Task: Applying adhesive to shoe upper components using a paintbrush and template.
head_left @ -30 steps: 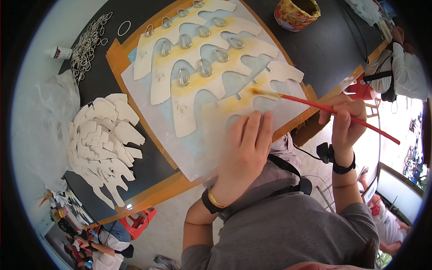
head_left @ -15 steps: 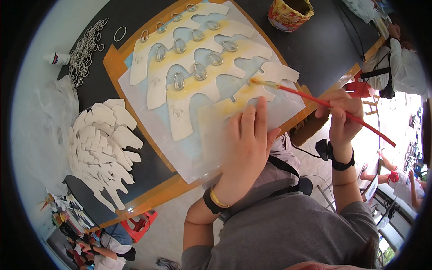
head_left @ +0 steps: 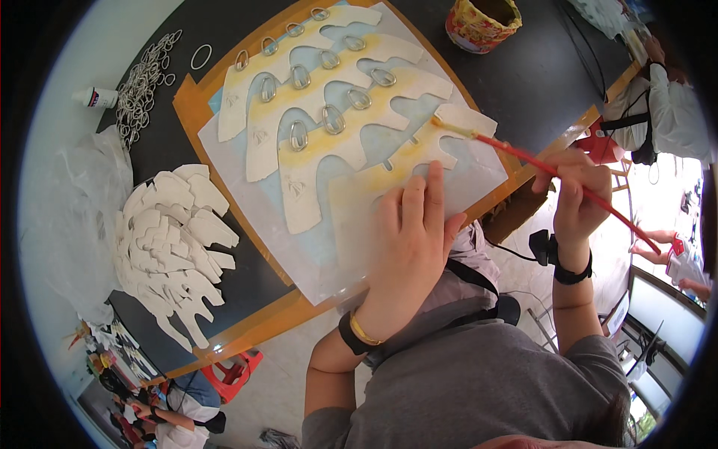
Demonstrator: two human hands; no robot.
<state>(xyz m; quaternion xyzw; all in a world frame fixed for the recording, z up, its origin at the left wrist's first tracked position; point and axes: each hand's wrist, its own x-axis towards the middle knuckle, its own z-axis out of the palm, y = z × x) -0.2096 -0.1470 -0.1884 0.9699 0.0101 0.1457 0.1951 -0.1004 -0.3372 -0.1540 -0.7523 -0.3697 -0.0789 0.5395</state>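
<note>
My right hand [head_left: 580, 191] is closed around a red-handled paintbrush [head_left: 523, 156]. The brush's yellowish tip touches, or hovers just over, the upper edge of a white cut piece [head_left: 422, 150] with small slots and yellow smears. My left hand [head_left: 413, 239] lies on that piece with fingers stretched out, hiding part of it. Beyond it, several similar white pieces [head_left: 299, 198] lie in overlapping rows on a pale sheet [head_left: 254, 202]. Metal rings [head_left: 333, 118] sit along their yellow-smeared edges.
A stack of white cut pieces [head_left: 176, 239] lies at the left. Behind it are a heap of metal rings [head_left: 146, 82], one larger ring [head_left: 200, 57] and a white bottle [head_left: 96, 97]. A patterned tub [head_left: 482, 26] stands at the far right. Other people are beyond the table.
The brush tip has moved slightly right and farther away along the piece's edge, with my right hand shifting right and a little nearer. My left hand has stayed in place.
</note>
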